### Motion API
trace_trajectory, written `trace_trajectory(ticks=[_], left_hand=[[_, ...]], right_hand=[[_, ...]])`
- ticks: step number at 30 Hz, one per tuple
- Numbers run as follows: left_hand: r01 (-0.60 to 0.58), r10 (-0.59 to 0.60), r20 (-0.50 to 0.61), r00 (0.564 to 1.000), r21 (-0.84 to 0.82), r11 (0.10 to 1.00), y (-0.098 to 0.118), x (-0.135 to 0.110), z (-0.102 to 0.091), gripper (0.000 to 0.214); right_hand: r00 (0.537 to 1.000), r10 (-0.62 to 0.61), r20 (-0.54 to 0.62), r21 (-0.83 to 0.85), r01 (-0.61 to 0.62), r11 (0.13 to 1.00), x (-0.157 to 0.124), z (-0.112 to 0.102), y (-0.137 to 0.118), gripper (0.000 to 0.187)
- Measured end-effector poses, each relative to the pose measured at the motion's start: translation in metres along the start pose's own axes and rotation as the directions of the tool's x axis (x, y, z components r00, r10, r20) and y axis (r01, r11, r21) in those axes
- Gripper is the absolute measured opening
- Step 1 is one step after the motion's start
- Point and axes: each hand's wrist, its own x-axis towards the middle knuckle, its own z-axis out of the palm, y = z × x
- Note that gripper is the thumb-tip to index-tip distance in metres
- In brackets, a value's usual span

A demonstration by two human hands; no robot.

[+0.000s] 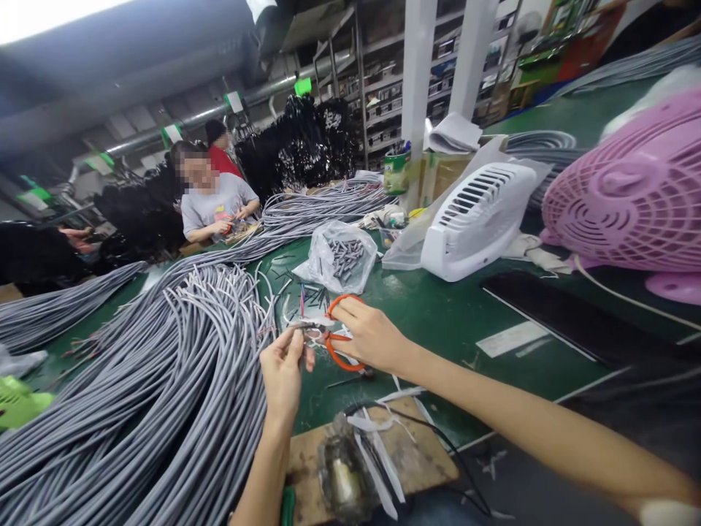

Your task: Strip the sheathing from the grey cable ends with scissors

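Observation:
Over the green table (432,314), my right hand (372,336) has its fingers through the loops of orange-handled scissors (331,339). The scissor blades point left toward the fingertips of my left hand (282,369). My left thumb and fingers pinch a cable end; its thin wires are too small and partly covered to make out well. Left of that hand spreads a large bundle of grey cables (213,365) with pale stripped ends. Just beyond the scissors lie short dark tube pieces (315,296) and a clear plastic bag (345,256) filled with similar grey pieces.
A wooden board (424,446) with a metal device sits in front of me. To the right stand a white fan (476,219), a pink fan (618,183) and a dark flat panel (558,314). Across the table a co-worker (219,201) handles something. A green tin (397,169) stands behind.

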Motion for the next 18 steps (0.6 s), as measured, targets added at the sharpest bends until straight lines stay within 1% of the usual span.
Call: trace_trajectory(ticks=[3,7,9,11,12,13,14,15,17,18], left_hand=[[0.011,-0.011,-0.016,1.0,-0.006,1.0,0.0,-0.002,0.003,0.029],[0.06,-0.063,-0.054,0.997,-0.057,0.997,0.0,-0.001,0.007,0.03],[0.086,-0.094,-0.091,0.991,-0.089,0.992,0.0,0.0,0.008,0.031],[0.106,-0.118,-0.115,0.986,-0.106,0.989,0.001,0.001,0.008,0.032],[0.113,-0.126,-0.115,0.985,-0.109,0.988,0.001,0.002,0.009,0.032],[0.117,-0.13,-0.112,0.985,-0.112,0.987,0.002,0.002,0.009,0.033],[0.119,-0.132,-0.105,0.986,-0.118,0.986,0.002,0.002,0.01,0.033],[0.12,-0.133,-0.098,0.986,-0.124,0.985,0.002,0.001,0.01,0.034],[0.128,-0.139,-0.075,0.987,-0.138,0.982,0.001,0.0,0.012,0.039],[0.141,-0.149,-0.054,0.987,-0.141,0.98,0.0,0.0,0.013,0.042]], right_hand=[[0.999,0.012,0.033,-0.043,-0.011,0.999,-0.003,0.002,0.001,0.01],[1.0,0.024,0.018,-0.078,-0.022,0.997,-0.009,0.004,0.004,0.007],[0.998,0.06,0.018,0.009,-0.061,0.998,-0.011,0.006,0.005,0.016],[0.984,0.176,0.003,0.194,-0.173,0.966,-0.01,0.007,0.006,0.031],[0.965,0.262,-0.006,0.309,-0.248,0.918,-0.008,0.008,0.006,0.036],[0.936,0.352,-0.005,0.428,-0.316,0.847,-0.005,0.009,0.005,0.039],[0.904,0.427,0.014,0.546,-0.364,0.754,-0.002,0.009,0.005,0.039],[0.878,0.476,0.055,0.655,-0.391,0.646,0.003,0.009,0.004,0.038],[0.849,0.502,0.165,0.813,-0.405,0.418,0.012,0.009,0.001,0.039],[0.836,0.506,0.213,0.857,-0.409,0.315,0.017,0.009,0.0,0.041]])
